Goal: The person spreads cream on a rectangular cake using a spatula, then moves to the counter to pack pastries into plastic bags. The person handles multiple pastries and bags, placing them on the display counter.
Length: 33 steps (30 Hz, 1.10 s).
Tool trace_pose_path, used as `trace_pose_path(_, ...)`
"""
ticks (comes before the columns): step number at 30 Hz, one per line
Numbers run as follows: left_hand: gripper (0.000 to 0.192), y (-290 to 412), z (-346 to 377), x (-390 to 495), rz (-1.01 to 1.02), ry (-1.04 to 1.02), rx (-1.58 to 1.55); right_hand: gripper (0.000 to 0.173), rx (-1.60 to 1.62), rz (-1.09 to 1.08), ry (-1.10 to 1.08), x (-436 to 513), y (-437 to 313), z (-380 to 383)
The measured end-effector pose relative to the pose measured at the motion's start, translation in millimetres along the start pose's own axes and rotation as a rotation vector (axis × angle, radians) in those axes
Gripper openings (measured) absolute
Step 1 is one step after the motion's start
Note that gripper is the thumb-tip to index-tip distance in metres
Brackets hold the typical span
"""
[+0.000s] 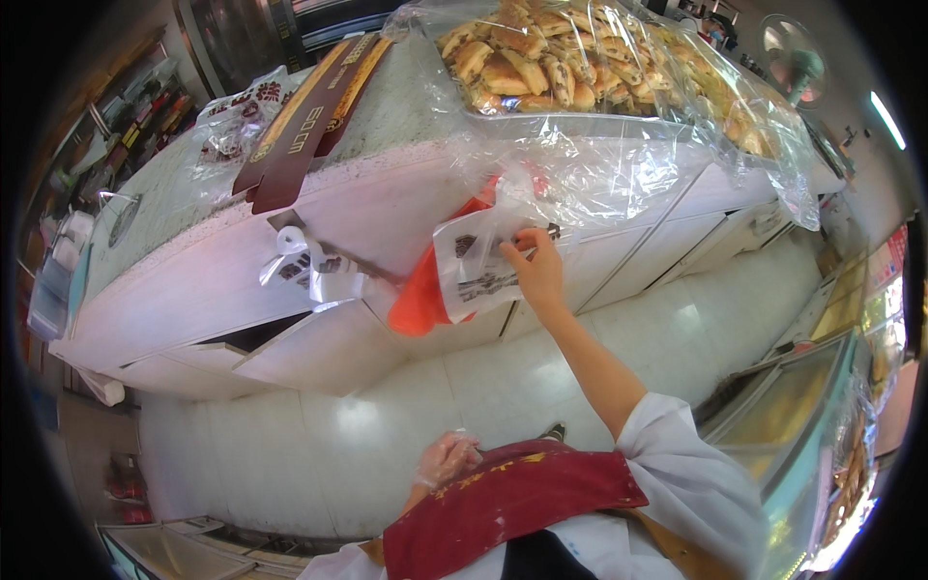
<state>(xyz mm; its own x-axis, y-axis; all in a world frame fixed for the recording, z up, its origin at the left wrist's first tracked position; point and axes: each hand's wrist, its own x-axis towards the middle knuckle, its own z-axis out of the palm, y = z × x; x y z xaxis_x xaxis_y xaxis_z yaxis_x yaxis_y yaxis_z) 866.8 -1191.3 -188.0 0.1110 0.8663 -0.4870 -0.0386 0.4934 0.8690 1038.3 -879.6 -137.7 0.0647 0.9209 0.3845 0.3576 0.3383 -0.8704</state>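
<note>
My right hand (pixel 538 267), bare, reaches to the counter front with thumb and fingertips pinching at a printed white plastic bag (pixel 478 272). That bag hangs flat against the cabinet, with a red plastic bag (pixel 420 301) behind it. Close to my body, my left hand (pixel 449 458) wears a clear disposable glove; its fingers are curled in and nothing shows in them. Further left, more printed plastic bags (pixel 312 272) hang at the counter front.
Above, a metal tray of baked pastries (pixel 558 69) sits under clear plastic film (pixel 623 174). Long brown cardboard boxes (pixel 304 123) lie on the counter (pixel 391 101), partly past its edge. A cabinet door (pixel 312 348) stands ajar below. Display cases (pixel 783 406) line the right side.
</note>
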Motion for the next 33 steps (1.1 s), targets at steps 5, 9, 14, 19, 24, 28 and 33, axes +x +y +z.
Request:
trace_pose_path(5,0.026,24,7,19,-0.025,-0.076,0.038,0.013,-0.214,-0.035,-0.157,-18,16,-35)
trace_pose_path(9,0.029,67,12,61,0.358,0.214,0.344,0.012,-0.17,-0.002,-0.125,-40,24,-81)
trace_pose_path(14,0.036,162,0,170,0.842,0.901,0.997,0.018,-0.003,-0.242,-0.161,-14,-4,-86)
trace_pose_path(19,0.034,178,16,201,0.775,0.794,1.272,0.018,0.05,-0.122,-0.243,-19,-12,-110)
trace_pose_path(24,0.021,145,109,197,0.973,0.213,1.298,0.018,0.086,-0.29,-0.17,-27,-1,-174)
trace_pose_path(28,0.02,121,246,186,0.778,-0.712,1.017,0.023,-0.023,-0.323,-0.311,-52,32,-267)
trace_pose_path(33,0.018,156,345,219,0.633,-1.313,0.844,0.056,0.276,0.377,-0.504,-131,93,-398)
